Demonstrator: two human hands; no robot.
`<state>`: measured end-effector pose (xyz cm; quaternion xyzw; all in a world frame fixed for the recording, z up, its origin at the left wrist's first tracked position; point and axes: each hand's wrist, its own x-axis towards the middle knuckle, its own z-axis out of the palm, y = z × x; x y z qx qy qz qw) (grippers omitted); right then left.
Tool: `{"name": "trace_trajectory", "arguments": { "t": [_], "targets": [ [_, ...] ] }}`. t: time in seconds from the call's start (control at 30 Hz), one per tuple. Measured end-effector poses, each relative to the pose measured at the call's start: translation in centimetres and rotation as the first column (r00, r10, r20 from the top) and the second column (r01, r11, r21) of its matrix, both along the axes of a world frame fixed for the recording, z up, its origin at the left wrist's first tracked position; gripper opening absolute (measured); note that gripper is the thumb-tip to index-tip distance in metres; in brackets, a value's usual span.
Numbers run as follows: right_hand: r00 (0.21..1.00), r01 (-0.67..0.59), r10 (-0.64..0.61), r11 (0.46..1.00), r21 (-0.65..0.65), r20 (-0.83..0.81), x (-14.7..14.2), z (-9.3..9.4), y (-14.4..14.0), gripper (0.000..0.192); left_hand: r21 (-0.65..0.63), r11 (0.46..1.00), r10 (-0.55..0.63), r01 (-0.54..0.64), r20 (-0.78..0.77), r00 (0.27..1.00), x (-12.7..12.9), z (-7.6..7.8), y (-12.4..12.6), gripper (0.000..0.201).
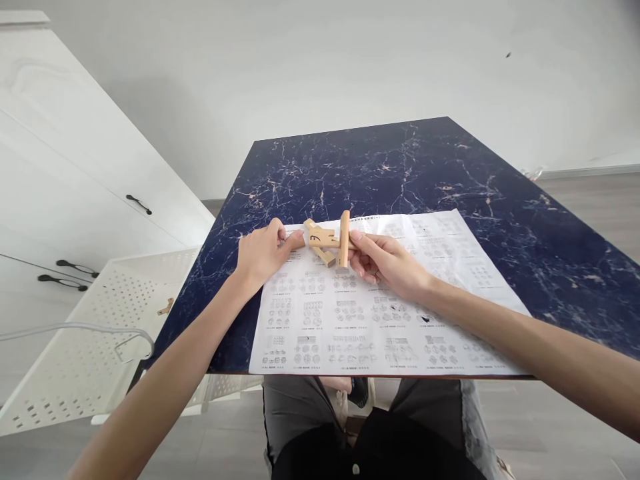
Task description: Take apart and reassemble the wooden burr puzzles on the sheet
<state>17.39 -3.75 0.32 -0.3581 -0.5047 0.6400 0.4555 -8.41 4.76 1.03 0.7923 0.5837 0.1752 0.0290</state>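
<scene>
Several light wooden puzzle pieces meet between my hands above the printed sheet [320,347]. A notched wooden piece [321,238] with a black mark like a 3 lies sideways in the middle. Another wooden bar [327,259] slants beneath it, and a rounded wooden bar [345,239] stands crosswise at its right end. My left hand [265,250] is closed, with thumb and fingers pinching a wooden piece at the left end. On the other side, my right hand [387,260] pinches the pieces beside the crosswise bar. Its fingers partly hide the joint.
The dark blue marbled table [350,167] carries the sheet, which is covered in small diagrams. To the left stands a white perforated shelf [165,273] with a small wooden piece [166,307] on it. A white cabinet [90,173] with black handles rises beyond.
</scene>
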Motion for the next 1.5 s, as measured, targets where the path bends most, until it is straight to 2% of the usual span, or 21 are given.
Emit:
{"name": "trace_trajectory", "arguments": {
  "t": [0.1, 0.17, 0.23, 0.33, 0.43, 0.63, 0.7, 0.83, 1.07, 1.17, 1.37, 1.5],
  "targets": [
    [1.0, -0.005, 0.005, 1.0, 0.006, 0.015, 0.0, 0.1, 0.0, 0.05, 0.086, 0.996, -0.003, -0.02, 0.263, 0.965, 0.0, 0.1, -0.1, 0.043],
    [1.0, -0.007, 0.007, 1.0, 0.007, 0.022, 0.0, 0.2, -0.1, 0.051, 0.093, 0.995, -0.008, -0.04, 0.46, 0.888, 0.0, 0.2, 0.1, 0.041],
    [1.0, -0.011, 0.01, 1.0, 0.007, 0.028, 0.1, 0.1, -0.1, 0.051, 0.017, 0.999, 0.021, -0.041, 0.636, 0.772, 0.0, 0.1, 0.4, 0.04],
    [0.999, -0.018, 0.017, 1.0, 0.01, 0.042, 0.1, -0.1, 0.0, 0.051, -0.139, 0.99, 0.098, 0.037, 0.842, 0.531, 0.1, 0.1, 0.8, 0.042],
    [0.998, -0.033, 0.031, 0.999, 0.025, 0.06, 0.1, -0.2, 0.0, 0.05, -0.205, 0.966, 0.145, 0.155, 0.932, 0.333, 0.4, 0.3, 0.9, 0.043],
    [0.993, -0.074, 0.069, 0.996, 0.042, 0.101, 0.1, -0.1, -0.1, 0.049, -0.25, 0.938, 0.246, 0.239, 0.968, 0.049, 1.1, 1.1, 0.5, 0.026],
    [0.99, -0.083, 0.076, 0.995, 0.058, 0.12, 0.1, 0.0, -0.1, 0.049, -0.249, 0.92, 0.261, 0.302, 0.965, 0.0, 1.0, 1.2, 0.5, 0.024],
    [0.975, -0.118, 0.098, 0.989, 0.09, 0.197, 0.0, 0.1, -0.3, 0.05, -0.249, 0.849, 0.264, 0.466, 0.964, 0.035, 0.8, 1.2, 0.2, 0.03],
    [0.921, -0.216, 0.147, 0.964, 0.157, 0.36, -0.4, 0.4, -0.9, 0.051, -0.255, 0.718, 0.227, 0.648, 0.965, 0.128, 1.3, 1.6, -1.1, 0.039],
    [0.903, -0.222, 0.121, 0.953, 0.208, 0.412, -0.5, 0.4, -1.1, 0.051, -0.289, 0.674, 0.221, 0.68, 0.957, 0.188, 1.7, 2.0, -1.7, 0.038],
    [0.879, -0.239, 0.06, 0.914, 0.328, 0.473, -0.8, 0.2, -1.3, 0.046, -0.342, 0.634, 0.186, 0.693, 0.938, 0.293, 2.0, 2.0, -2.4, 0.044],
    [0.862, -0.257, 0.031, 0.887, 0.383, 0.506, -0.9, -0.1, -1.4, 0.044, -0.375, 0.601, 0.174, 0.706, 0.923, 0.342, 2.1, 1.8, -2.5, 0.041]
  ]
}}
